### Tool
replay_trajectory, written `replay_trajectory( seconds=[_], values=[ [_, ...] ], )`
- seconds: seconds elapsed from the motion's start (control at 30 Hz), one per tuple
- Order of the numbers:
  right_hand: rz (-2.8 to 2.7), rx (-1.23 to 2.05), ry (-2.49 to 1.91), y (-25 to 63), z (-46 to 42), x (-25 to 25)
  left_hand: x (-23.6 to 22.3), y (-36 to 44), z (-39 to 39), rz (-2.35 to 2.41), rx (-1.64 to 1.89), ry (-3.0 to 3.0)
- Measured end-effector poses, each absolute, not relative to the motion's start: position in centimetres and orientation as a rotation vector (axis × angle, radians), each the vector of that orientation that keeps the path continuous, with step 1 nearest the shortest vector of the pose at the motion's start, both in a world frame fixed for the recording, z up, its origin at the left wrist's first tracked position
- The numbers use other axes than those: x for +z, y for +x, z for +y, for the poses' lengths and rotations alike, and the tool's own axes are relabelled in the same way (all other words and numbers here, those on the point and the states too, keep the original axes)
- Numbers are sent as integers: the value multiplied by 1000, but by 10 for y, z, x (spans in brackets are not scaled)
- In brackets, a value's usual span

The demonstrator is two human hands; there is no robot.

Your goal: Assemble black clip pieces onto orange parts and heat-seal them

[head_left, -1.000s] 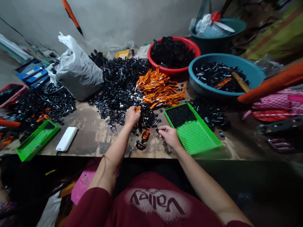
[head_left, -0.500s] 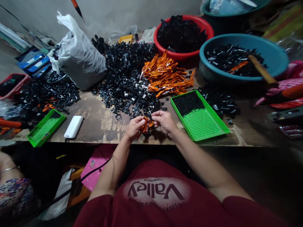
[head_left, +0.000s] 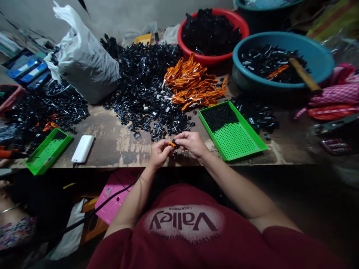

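Observation:
My left hand [head_left: 159, 153] is closed, pinching a small orange plastic piece [head_left: 172, 144] between thumb and fingers at the front of the table. Against it sits a small black part [head_left: 176, 142], which the fingertips of my right hand [head_left: 194, 145] pinch. The two pieces touch; whether they are joined I cannot tell. Just beyond my hands spreads a heap of small black plastic parts [head_left: 146, 89]. A pile of similar orange pieces [head_left: 193, 84] lies behind, to the right. Beside my right hand is a green tray [head_left: 238, 145], its far part covered with tiny black bits.
A red basin [head_left: 244, 31] and a blue basin [head_left: 322, 48] hold black parts; a wooden handle [head_left: 304, 74] leans from the blue one. Left are a white sack [head_left: 86, 67], a white power bank [head_left: 83, 148], a smaller green tray [head_left: 47, 155] and another person's arm [head_left: 11, 213].
My right hand has come closer to my left, and the orange piece has turned, with the black part now against it. The whole view has shifted slightly.

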State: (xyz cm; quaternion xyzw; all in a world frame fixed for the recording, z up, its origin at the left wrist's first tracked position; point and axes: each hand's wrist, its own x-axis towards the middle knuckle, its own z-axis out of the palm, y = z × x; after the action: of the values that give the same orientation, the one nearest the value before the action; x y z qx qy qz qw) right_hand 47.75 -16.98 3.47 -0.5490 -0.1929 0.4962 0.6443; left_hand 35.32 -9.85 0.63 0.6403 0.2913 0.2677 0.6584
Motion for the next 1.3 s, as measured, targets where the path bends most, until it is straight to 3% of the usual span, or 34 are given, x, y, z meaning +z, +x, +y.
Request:
replay_trajectory(
  seconds=[0.57, 1.1, 1.3],
  values=[
    [-645, 969, -1292, 470, -176, 39, 4, 358, -115, 637, 769, 1523],
    [-784, 1130, -1250, 483, -194, 28, 28, 365, -115, 722, 411, 1370],
    [-1137, 939, -1410, 493, -207, 19, 18, 372, -122, 937, 314, 1374]
  ],
)
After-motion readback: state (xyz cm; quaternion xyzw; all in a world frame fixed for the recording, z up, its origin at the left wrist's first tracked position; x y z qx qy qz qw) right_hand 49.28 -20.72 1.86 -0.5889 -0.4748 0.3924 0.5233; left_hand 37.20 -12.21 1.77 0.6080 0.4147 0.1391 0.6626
